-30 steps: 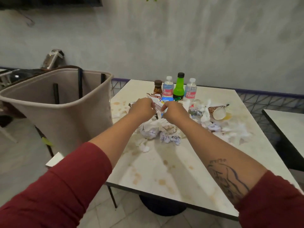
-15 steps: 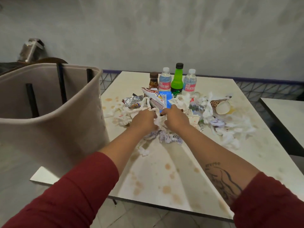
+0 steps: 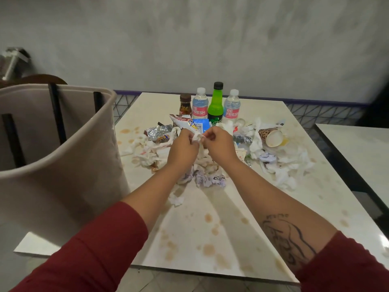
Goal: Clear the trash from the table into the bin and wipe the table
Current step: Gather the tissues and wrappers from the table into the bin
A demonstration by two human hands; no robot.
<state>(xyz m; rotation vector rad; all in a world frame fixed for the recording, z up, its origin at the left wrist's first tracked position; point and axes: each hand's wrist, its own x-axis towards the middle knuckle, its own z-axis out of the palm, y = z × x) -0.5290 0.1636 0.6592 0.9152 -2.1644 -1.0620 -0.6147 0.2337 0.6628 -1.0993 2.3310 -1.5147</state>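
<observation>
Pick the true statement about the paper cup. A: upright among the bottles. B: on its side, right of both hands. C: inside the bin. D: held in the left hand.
B: the paper cup lies tipped over on the table, mouth toward the camera, right of the right hand.

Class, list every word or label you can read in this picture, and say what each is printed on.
"RE FRESH": pink label of the left water bottle.
"RE FRESH": pink label of the right water bottle.
Too blurred to read: print on the green bottle, brown bottle, snack wrapper and blue packet.
</observation>
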